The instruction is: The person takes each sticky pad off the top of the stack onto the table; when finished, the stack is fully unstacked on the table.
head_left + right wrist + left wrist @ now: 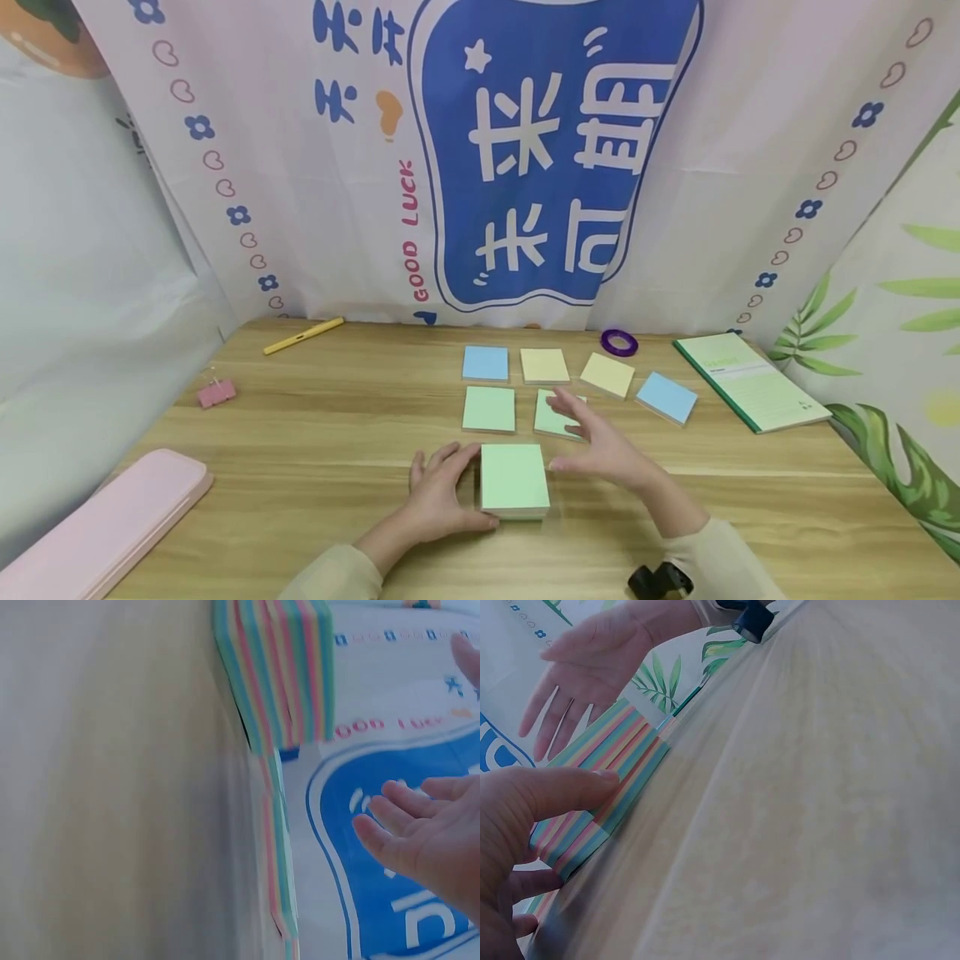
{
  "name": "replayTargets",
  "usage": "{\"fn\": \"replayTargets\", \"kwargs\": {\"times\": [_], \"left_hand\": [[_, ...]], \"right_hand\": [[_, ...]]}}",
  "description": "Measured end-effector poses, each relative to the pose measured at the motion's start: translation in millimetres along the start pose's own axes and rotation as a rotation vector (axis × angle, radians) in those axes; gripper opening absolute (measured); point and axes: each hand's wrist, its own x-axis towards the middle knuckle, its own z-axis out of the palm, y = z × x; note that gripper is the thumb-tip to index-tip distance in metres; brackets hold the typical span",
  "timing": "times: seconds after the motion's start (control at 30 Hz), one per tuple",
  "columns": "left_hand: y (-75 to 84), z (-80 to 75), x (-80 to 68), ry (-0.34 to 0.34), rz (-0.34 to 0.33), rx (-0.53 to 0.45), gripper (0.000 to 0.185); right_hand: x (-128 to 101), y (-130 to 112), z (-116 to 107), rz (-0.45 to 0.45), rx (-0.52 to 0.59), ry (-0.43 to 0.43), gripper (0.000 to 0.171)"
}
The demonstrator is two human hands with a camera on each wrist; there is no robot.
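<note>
A thick stack of sticky notes (514, 477) with a pale green top stands near the front middle of the table. Its sides show green, blue, yellow and pink layers in the left wrist view. My left hand (444, 498) holds the stack from the left, thumb along the near side and fingers toward the far side. My right hand (603, 448) hovers just right of the stack with fingers spread, holding nothing. Behind it, a green sticky note pad (551, 421) is partly hidden by those fingers. Another green pad (489, 409) lies to its left.
Farther back lie a blue pad (485, 363), two yellow pads (545, 366) and a second blue pad (667, 397). A purple tape roll (619, 332) and green notebook (750, 379) are behind right. At left are a yellow pen (303, 336), pink binder clip (217, 392) and pink case (112, 521).
</note>
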Motion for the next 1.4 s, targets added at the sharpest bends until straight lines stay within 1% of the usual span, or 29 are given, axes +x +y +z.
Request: {"fn": "replayTargets", "kwargs": {"times": [0.13,0.3,0.43,0.57,0.67,0.77,0.93,1.1,1.23,1.4], "left_hand": [[-0.4,0.6,0.6,0.004,0.006,0.003,0.09],[-0.3,0.5,0.6,0.004,0.01,-0.001,0.09],[-0.3,0.2,0.8,0.002,0.013,0.002,0.089],[-0.6,-0.4,0.8,-0.01,0.014,0.002,0.088],[-0.9,-0.4,0.8,-0.015,0.015,0.002,0.087],[-0.6,-0.4,0.7,-0.013,0.015,0.003,0.087],[0.5,-1.4,0.5,-0.011,0.009,0.003,0.088],[0.7,-1.5,1.3,-0.01,0.007,0.007,0.089],[1.3,-1.4,1.5,-0.017,0.002,0.01,0.088],[2.0,-2.2,0.6,-0.022,-0.007,0.006,0.087]], "right_hand": [[-2.1,-3.5,14.1,-0.007,0.0,-0.035,0.093],[-4.0,3.5,30.1,0.039,-0.022,-0.051,0.096],[-4.0,9.7,41.5,0.053,-0.095,-0.047,0.097],[-3.4,13.8,47.7,0.035,-0.187,-0.061,0.097],[-3.2,15.7,49.0,0.04,-0.218,-0.067,0.097],[-3.2,16.4,49.2,0.047,-0.224,-0.067,0.097],[-2.3,15.7,50.1,0.029,-0.263,-0.062,0.1],[-2.7,14.2,49.6,0.032,-0.286,-0.065,0.096],[-5.6,15.2,45.8,0.033,-0.294,-0.041,0.092],[-12.3,18.1,36.3,0.023,-0.327,0.014,0.09]]}}
